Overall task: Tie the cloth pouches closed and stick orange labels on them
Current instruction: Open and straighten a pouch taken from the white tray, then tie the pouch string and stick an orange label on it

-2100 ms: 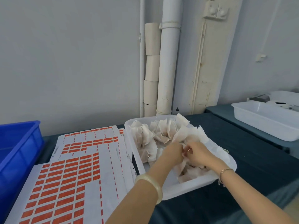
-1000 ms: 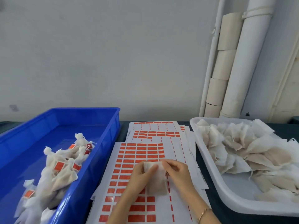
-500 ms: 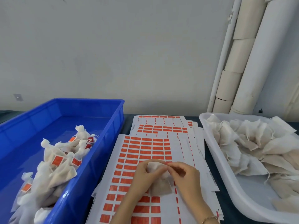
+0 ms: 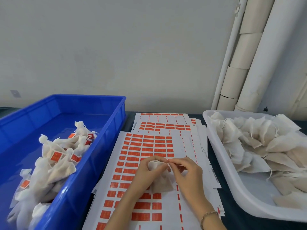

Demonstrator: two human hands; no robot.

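Your left hand is gripping a small cloth pouch, with the fingers curling around its gathered neck. Your right hand is pinching the top of the same pouch between thumb and forefinger. Whether a drawstring is lying in that pinch is too fine to tell. The pouch is off-white woven fabric, bunching narrow at the grip and widening into a soft, rounded body below it.

Directly under the grip, flat white sheets are lying in an overlapping stack, carrying rows of small orange rectangular labels.

To the left of the grip, a glossy blue plastic bin is holding tied pouches bearing orange labels. To the right of the grip, a smooth white plastic tray with rounded corners is holding flat, crumpled, unlabelled pouches with loose strings.
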